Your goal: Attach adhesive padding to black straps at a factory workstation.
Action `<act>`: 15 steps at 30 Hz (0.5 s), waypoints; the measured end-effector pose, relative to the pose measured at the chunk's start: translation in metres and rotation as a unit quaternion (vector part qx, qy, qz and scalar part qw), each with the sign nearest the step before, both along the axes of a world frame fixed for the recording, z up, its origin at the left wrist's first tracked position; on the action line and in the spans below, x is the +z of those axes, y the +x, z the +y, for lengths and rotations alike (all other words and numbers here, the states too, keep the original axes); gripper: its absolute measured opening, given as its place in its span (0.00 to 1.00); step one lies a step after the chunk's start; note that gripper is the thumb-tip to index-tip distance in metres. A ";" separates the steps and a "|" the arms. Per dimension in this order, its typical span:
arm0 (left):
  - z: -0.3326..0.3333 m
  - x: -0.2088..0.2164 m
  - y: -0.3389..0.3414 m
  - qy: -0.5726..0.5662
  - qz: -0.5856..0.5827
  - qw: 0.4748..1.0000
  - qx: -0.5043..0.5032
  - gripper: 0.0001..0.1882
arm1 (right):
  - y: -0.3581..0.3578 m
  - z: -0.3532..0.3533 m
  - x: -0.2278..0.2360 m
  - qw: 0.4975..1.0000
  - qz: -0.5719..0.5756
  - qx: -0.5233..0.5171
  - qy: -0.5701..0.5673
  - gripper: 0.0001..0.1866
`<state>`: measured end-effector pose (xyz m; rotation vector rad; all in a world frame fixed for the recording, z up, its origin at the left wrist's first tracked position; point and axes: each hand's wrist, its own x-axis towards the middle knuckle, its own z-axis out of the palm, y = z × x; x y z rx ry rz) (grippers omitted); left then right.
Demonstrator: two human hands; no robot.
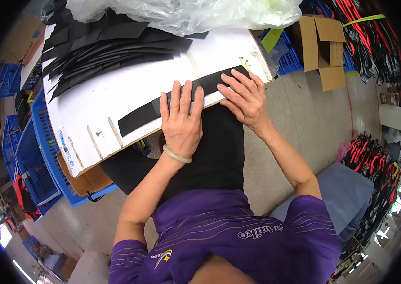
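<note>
Step in hand: smoothing a long black strip (181,102) flat on the white board (115,90).
- Left hand (180,122): lies open and flat, palm down, fingers together across the middle of the strip, near the board's front edge. A pale bangle (177,155) sits on that wrist.
- Right hand (244,96): also open, fingers spread, fingertips pressing the strip's right end close to the board's right corner. Neither hand grips anything.
- To do this well, in my judgement: keep your left palm as the anchor and stroke outward with your right fingers, so the strip stays straight and parallel to the front edge without rippling.

Materials and shapes:
- Strip: matte black, thin, band-shaped, probably fabric or foam; it runs slantwise along the board's front edge.
- Board: white, smooth, scuffed, with short pale tape marks along its front edge; it rests on your lap and a blue crate (44,156).
- Stack of black strips (101,47): fanned, tapered pieces at the far left corner.
- Clear plastic bag (186,12): crinkled, glossy, at the far edge.
- Cardboard box (321,47): brown, open flaps, beyond the right corner.
</note>
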<state>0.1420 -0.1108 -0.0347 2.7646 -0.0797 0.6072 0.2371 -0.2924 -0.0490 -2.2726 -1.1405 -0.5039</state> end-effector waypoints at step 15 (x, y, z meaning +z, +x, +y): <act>-0.011 -0.005 -0.003 0.020 -0.004 0.999 0.036 0.23 | 0.001 0.001 -0.003 1.000 -0.013 0.009 0.002 0.19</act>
